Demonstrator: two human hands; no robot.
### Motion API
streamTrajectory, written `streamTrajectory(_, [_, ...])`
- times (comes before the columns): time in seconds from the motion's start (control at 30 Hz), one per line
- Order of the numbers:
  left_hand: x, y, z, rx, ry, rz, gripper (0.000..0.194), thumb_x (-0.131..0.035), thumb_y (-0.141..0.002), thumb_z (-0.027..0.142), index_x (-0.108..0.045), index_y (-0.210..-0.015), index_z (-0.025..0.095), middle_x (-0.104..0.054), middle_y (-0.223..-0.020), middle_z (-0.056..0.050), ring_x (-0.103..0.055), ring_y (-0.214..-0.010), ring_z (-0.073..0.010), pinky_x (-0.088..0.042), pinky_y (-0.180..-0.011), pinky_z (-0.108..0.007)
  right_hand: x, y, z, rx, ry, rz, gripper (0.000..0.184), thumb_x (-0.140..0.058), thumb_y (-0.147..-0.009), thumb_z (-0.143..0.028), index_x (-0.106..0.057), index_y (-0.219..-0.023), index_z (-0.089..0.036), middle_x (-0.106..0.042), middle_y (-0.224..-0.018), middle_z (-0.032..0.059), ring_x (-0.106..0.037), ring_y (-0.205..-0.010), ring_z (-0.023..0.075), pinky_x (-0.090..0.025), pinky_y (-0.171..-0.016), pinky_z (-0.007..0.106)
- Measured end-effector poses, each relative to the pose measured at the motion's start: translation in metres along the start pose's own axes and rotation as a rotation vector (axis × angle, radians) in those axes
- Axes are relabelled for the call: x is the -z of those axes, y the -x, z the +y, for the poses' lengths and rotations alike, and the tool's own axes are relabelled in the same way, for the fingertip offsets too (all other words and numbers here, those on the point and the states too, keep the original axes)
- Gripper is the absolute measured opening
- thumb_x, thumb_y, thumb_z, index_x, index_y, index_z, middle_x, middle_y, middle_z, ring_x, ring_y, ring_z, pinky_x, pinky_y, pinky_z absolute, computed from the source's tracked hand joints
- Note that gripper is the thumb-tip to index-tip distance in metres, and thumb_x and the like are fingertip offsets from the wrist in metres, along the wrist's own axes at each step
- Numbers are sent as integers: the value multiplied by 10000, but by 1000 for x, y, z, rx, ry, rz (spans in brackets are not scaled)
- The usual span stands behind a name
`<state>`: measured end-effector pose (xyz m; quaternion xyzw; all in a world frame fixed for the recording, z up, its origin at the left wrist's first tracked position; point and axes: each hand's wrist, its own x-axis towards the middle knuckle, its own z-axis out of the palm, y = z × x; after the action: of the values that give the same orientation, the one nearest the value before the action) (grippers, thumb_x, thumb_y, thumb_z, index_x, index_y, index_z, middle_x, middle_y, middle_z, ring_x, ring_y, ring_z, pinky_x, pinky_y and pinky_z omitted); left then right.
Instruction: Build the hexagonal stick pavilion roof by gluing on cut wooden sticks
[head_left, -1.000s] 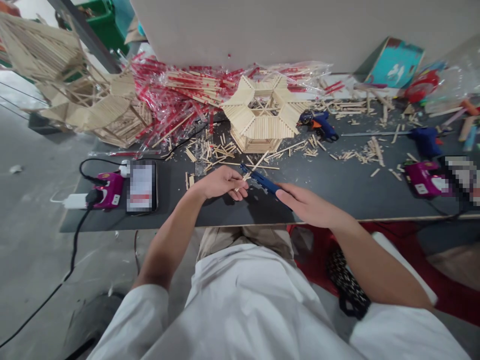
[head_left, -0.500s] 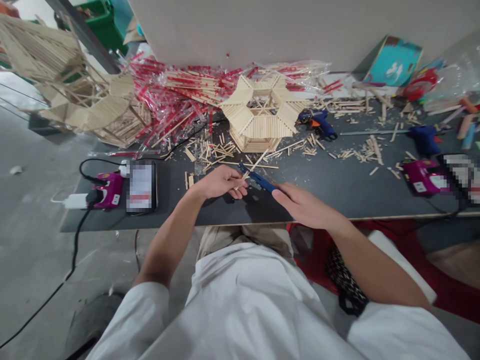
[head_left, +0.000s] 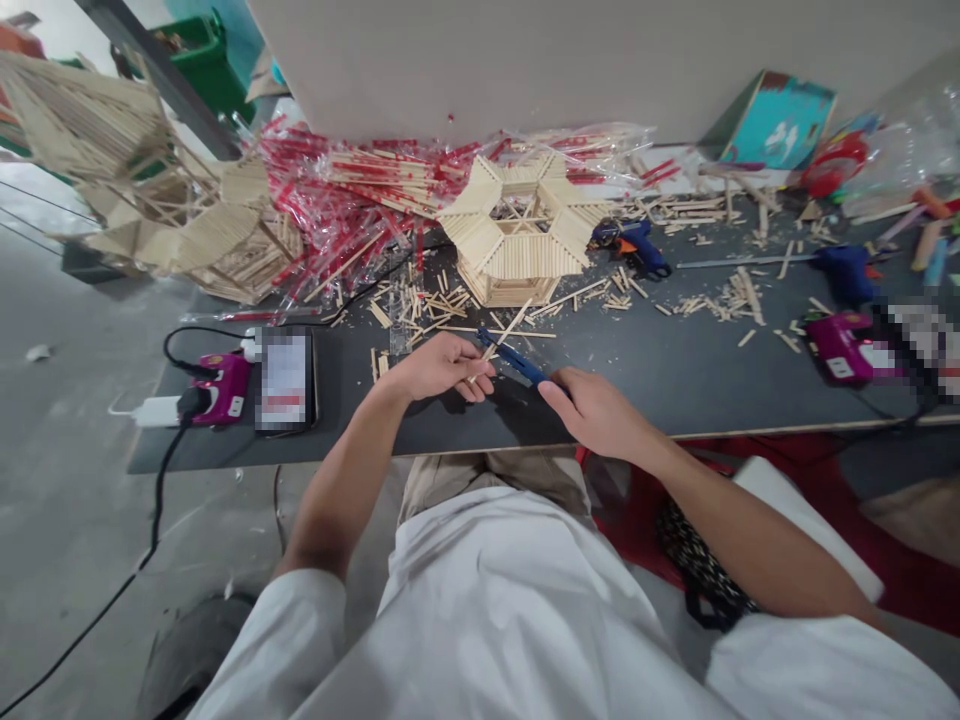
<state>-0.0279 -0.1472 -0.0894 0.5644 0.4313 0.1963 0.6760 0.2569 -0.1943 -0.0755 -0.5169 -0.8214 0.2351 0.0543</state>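
Near the table's front edge, my left hand (head_left: pixel 448 368) is closed, pinching thin wooden sticks (head_left: pixel 513 330). One long stick slants up and away from the fingertips, and short pieces show between the fingers. My right hand (head_left: pixel 589 405) is wrapped round the rear end of a long blue cutter (head_left: pixel 511 355). The far end of the cutter lies across the long stick, just above my left fingertips; whether its edge touches the wood is too small to tell. Just beyond stands a six-sided model (head_left: pixel 525 235) built of wooden sticks, with a flared roof ring.
Cut stick pieces (head_left: pixel 442 300) litter the dark table (head_left: pixel 360 435). Red-and-clear wrapped stick bundles (head_left: pixel 360 170) lie behind. Two blue glue guns (head_left: pixel 641 248) are to the right. A larger stick model (head_left: pixel 217 220), phone (head_left: pixel 283 380) and purple power socket (head_left: pixel 223 388) stand left.
The blue cutter has shifted slightly in my right hand's grip, and that hand has moved a little left. My left hand keeps hold of the sticks. The view has tilted slightly.
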Motion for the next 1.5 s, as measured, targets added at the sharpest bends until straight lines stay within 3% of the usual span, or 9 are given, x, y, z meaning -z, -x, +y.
streamTrajectory(0.27, [1, -1, -1, 3, 17, 3, 363, -832, -915, 456, -765, -934, 99, -830, -888, -147, -787, -667, -176, -662, -642, -257, -3, -1, -3, -12, 193, -16, 573, -248, -1162, -517, -669, -1020, -155, -753, -1019, 174, -707, -956, 309, -424, -840, 389])
streamTrajectory(0.57, [3, 2, 4, -14, -10, 5, 484, -844, -856, 570, -762, -932, 99, -822, -888, -159, -793, -706, -186, -660, -652, -264, -8, -1, 4, -98, 328, 62, 538, -314, -1148, -510, -681, -975, -157, -772, -942, 167, -709, -902, 339, -369, -752, 391])
streamTrajectory(0.7, [8, 2, 4, -54, -143, 88, 525, -739, -911, 627, -758, -1005, 111, -826, -949, -169, -800, -751, -204, -668, -694, -306, 0, 3, 25, -134, 369, 168, 537, -301, -1147, -517, -654, -932, -175, -754, -903, 149, -689, -847, 321, -352, -731, 388])
streamTrajectory(0.83, [15, -3, -4, -141, -390, 356, 441, -554, -1044, 557, -750, -1022, 162, -821, -1019, -125, -786, -874, -215, -635, -777, -321, -2, 14, 59, -141, 455, 230, 511, -362, -1131, -517, -663, -922, -161, -735, -880, 141, -676, -833, 311, -400, -818, 399])
streamTrajectory(0.93, [18, -5, -8, -192, -607, 496, 377, -542, -1063, 482, -768, -974, 193, -802, -1010, -103, -742, -994, -272, -574, -918, -391, -6, 28, 85, -189, 551, 342, 540, -393, -1113, -561, -691, -1021, -120, -732, -943, 177, -679, -921, 339, -424, -881, 419])
streamTrajectory(1.07, [17, -7, -8, -244, -823, 481, 322, -544, -1070, 386, -813, -1073, 208, -781, -1148, -101, -689, -1149, -307, -496, -1050, -424, -3, 47, 115, -324, 637, 449, 653, -356, -1104, -616, -680, -1202, -58, -718, -1047, 243, -658, -1013, 392, -437, -892, 455])
streamTrajectory(1.2, [10, -7, -8, -270, -934, 416, 373, -479, -1105, 346, -797, -1251, 216, -745, -1253, -102, -674, -1198, -283, -510, -1035, -384, 1, 60, 140, -425, 631, 494, 764, -346, -1089, -654, -637, -1322, 13, -696, -1137, 297, -634, -1092, 438, -452, -923, 492])
streamTrajectory(1.3, [7, -5, -7, -294, -1020, 387, 412, -418, -1132, 330, -749, -1357, 230, -720, -1300, -102, -661, -1244, -268, -526, -1020, -365, 1, 66, 154, -419, 601, 499, 798, -371, -1074, -672, -603, -1389, 24, -681, -1206, 311, -615, -1152, 456, -449, -992, 519])
streamTrajectory(1.5, [7, -5, -6, -459, -943, 469, 369, -449, -1140, 350, -773, -1250, 211, -670, -1290, -109, -656, -1223, -249, -524, -1039, -363, -2, 70, 160, -396, 549, 466, 812, -369, -1077, -637, -511, -1513, 33, -611, -1392, 334, -582, -1265, 477, -407, -1118, 576])
